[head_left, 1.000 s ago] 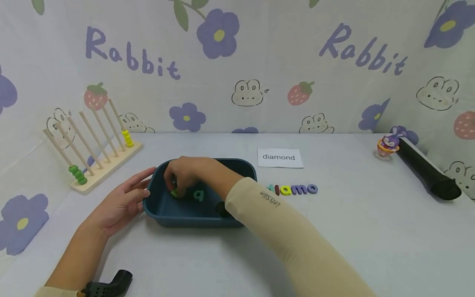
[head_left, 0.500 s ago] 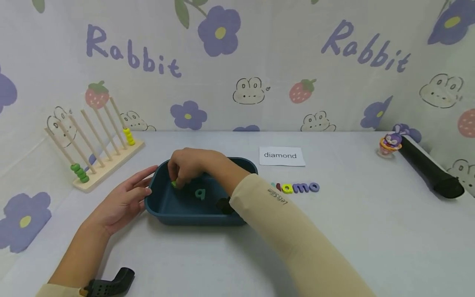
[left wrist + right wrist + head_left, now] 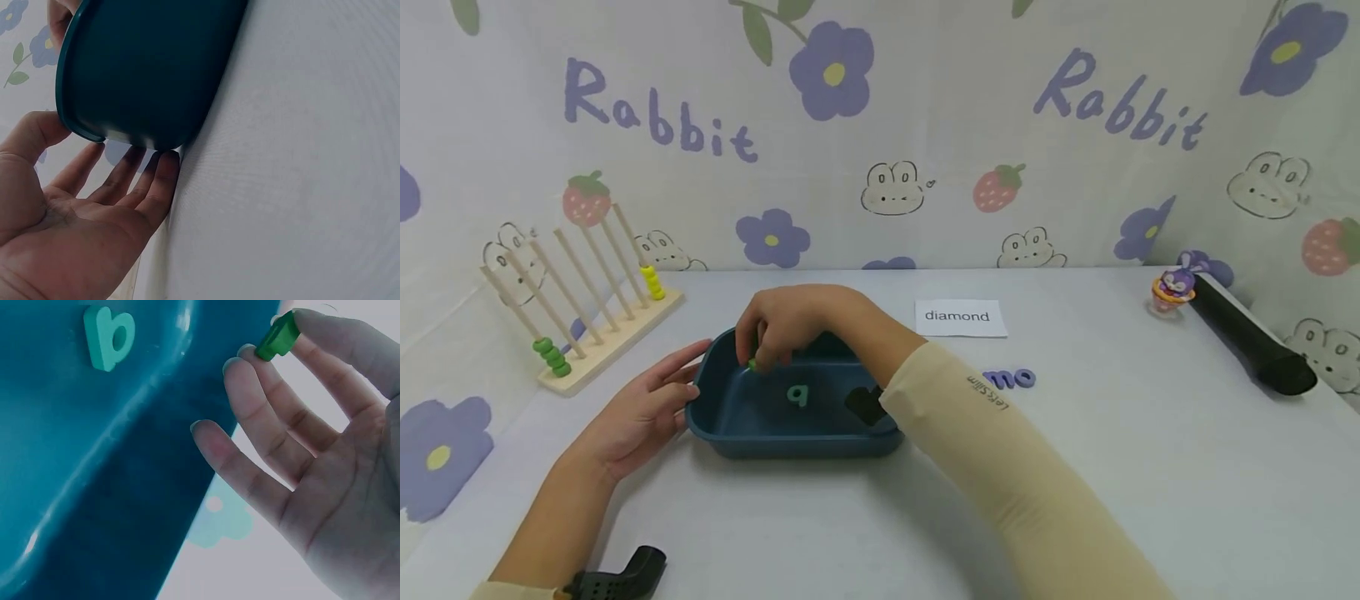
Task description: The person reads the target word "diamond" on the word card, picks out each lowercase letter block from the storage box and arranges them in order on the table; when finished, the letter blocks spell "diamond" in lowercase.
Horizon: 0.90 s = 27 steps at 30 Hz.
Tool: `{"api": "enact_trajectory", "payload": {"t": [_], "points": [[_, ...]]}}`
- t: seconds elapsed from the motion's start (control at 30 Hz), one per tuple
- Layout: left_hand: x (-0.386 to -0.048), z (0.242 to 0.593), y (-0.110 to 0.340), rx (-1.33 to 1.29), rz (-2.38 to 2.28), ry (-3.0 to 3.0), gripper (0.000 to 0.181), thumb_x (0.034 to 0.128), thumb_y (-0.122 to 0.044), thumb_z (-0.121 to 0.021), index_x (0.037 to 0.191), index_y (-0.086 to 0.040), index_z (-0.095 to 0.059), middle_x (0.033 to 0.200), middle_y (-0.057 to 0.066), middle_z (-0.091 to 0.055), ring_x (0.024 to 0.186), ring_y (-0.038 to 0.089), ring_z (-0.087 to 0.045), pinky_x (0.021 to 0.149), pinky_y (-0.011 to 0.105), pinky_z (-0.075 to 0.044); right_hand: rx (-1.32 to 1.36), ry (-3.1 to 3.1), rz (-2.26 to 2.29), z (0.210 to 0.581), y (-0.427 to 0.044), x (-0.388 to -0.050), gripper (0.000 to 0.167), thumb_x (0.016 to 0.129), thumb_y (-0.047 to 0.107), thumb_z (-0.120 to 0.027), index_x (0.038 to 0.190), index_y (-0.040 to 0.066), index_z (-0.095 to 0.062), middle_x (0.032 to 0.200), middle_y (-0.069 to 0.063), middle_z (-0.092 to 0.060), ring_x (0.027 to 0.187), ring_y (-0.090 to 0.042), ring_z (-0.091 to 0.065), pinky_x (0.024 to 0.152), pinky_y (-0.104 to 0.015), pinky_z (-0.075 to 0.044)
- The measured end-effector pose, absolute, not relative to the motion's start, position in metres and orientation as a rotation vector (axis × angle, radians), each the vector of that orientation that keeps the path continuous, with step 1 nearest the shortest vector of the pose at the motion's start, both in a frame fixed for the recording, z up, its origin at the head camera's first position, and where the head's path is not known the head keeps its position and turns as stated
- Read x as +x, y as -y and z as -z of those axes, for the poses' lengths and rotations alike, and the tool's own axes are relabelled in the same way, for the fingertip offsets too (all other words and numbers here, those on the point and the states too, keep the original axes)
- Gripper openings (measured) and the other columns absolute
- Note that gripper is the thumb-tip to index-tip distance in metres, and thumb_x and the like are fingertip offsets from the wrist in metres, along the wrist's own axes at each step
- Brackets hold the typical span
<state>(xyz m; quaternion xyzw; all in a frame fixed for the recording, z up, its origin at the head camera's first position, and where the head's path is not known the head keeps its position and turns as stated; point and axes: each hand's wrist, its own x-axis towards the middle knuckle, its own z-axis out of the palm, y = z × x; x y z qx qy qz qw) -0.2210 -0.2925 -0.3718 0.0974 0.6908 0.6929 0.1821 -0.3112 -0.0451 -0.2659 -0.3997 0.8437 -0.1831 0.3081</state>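
A dark teal tray (image 3: pixel 805 447) stands on the table before me. My left hand (image 3: pixel 640 425) touches its left end, thumb at the rim and fairly straight fingers against the outer wall, as the left wrist view shows. My right hand (image 3: pixel 793 325) is over the tray's far left part. In the right wrist view its thumb and fingertips pinch a small green foam letter (image 3: pixel 279 339), whose shape is partly hidden. On the tray floor lies a teal letter (image 3: pixel 797 395), like a q or a. The right forearm covers the tray's right end.
Purple letters "mo" (image 3: pixel 1009 379) lie right of the tray, others hidden by the sleeve. A card reading "diamond" (image 3: pixel 961 318) lies behind them. A wooden bead rack (image 3: pixel 610 346) stands at left. A small rabbit figure (image 3: pixel 1172 287) and a black object (image 3: pixel 1255 337) are at right.
My right hand has risen from the tray floor with the green letter between its fingers. Its sleeve now hides more of the letter row. The left hand stays at the tray's end.
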Motion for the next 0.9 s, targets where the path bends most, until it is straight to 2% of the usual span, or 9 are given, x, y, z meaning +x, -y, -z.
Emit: {"api": "enact_trajectory", "payload": {"t": [0.2, 0.4, 0.5, 0.6, 0.73, 0.9], "points": [[-0.220, 0.374, 0.295, 0.256, -1.983, -1.926, 0.063, 0.1085, -0.013, -0.045, 0.166, -0.020, -0.020, 0.170, 0.019, -0.013, 0.127, 0.006, -0.057, 0.099, 0.023, -0.052, -1.101, -2.201, 0.555, 0.255, 0.035, -0.306, 0.018, 0.095, 0.015, -0.069, 0.111, 0.016, -0.076, 0.103, -0.008, -0.075, 0.094, -0.030, -0.071, 0.083, -0.031, -0.057], [-0.219, 0.375, 0.293, 0.226, -1.973, -1.954, 0.064, 0.1082, -0.014, -0.048, 0.166, -0.022, -0.022, 0.171, 0.018, -0.012, 0.126, 0.005, -0.056, 0.099, 0.023, -0.052, -1.084, -2.249, 0.544, 0.245, 0.022, -0.300, 0.018, 0.094, 0.013, -0.070, 0.110, 0.012, -0.077, 0.101, -0.005, -0.076, 0.091, -0.020, -0.073, 0.084, -0.028, -0.058], [-0.220, 0.375, 0.292, 0.227, -1.972, -1.960, 0.063, 0.1081, -0.014, -0.048, 0.166, -0.022, -0.023, 0.171, 0.018, -0.012, 0.126, 0.005, -0.056, 0.098, 0.023, -0.052, -1.076, -2.245, 0.595, 0.241, 0.015, -0.300, 0.021, 0.094, 0.013, -0.069, 0.114, 0.013, -0.077, 0.103, -0.003, -0.075, 0.091, -0.019, -0.073, 0.086, -0.028, -0.058], [-0.221, 0.375, 0.292, 0.234, -1.975, -1.964, 0.063, 0.1082, -0.014, -0.048, 0.166, -0.022, -0.023, 0.170, 0.017, -0.014, 0.126, 0.006, -0.057, 0.097, 0.024, -0.052, -1.088, -2.235, 0.668, 0.238, 0.007, -0.299, 0.023, 0.095, 0.012, -0.068, 0.116, 0.015, -0.076, 0.108, -0.004, -0.073, 0.094, -0.024, -0.073, 0.088, -0.030, -0.057], [-0.221, 0.376, 0.292, 0.235, -1.976, -1.971, 0.062, 0.1082, -0.014, -0.048, 0.165, -0.022, -0.025, 0.168, 0.014, -0.019, 0.125, 0.006, -0.057, 0.096, 0.024, -0.053, -1.098, -2.239, 0.724, 0.234, -0.004, -0.295, 0.020, 0.095, 0.009, -0.067, 0.110, 0.015, -0.078, 0.109, -0.006, -0.073, 0.096, -0.027, -0.073, 0.088, -0.032, -0.057], [-0.221, 0.375, 0.292, 0.233, -1.978, -1.973, 0.062, 0.1080, -0.013, -0.049, 0.165, -0.022, -0.026, 0.165, 0.011, -0.023, 0.124, 0.006, -0.058, 0.096, 0.024, -0.053, -1.120, -2.284, 0.713, 0.234, -0.015, -0.291, 0.018, 0.092, 0.010, -0.071, 0.106, 0.017, -0.079, 0.107, -0.001, -0.073, 0.101, -0.020, -0.068, 0.088, -0.032, -0.057]]}}
